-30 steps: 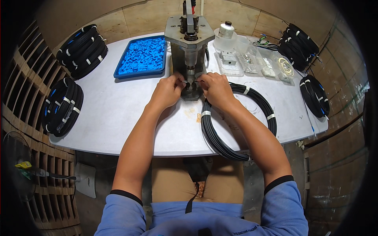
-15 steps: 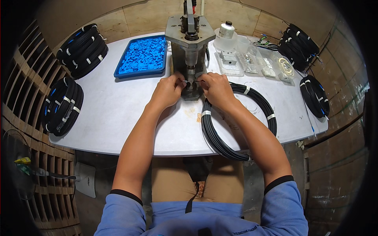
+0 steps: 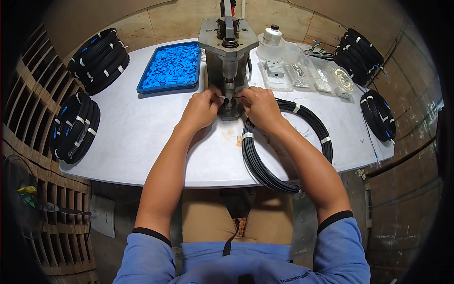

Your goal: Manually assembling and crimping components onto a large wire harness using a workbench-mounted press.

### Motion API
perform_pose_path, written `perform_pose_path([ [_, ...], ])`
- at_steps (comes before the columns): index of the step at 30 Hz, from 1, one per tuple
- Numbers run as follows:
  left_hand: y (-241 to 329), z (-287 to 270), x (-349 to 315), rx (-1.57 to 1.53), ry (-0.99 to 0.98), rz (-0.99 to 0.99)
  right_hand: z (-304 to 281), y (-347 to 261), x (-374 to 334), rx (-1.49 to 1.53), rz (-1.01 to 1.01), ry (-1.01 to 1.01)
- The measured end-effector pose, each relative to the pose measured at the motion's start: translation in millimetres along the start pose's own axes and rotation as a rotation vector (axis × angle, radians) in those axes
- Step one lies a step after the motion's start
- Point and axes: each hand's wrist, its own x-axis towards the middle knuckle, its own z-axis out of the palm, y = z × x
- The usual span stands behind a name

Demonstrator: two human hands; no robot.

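At the metal press, the left hand pinches a small pale piece, the right hand a thin dark wire. Right of the press lies the black cable coil. I'd keep the wire steady, fingertips clear of the ram.

Thin pieces pinched by the left hand and right hand are too small to identify. The right forearm hides part of the black cable coil; the upper edge crops the press.
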Motion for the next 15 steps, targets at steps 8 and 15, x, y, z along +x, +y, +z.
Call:
perform_pose_path([
  [8,-2.7,0.6,0.2,0.015,-0.001,-0.004,2.3,0.6,0.1,-0.014,-0.008,0.035],
  [15,5.5,-1.5,-0.7,0.012,-0.004,-0.029,0.1,0.8,-0.2,0.003,0.002,-0.005],
])
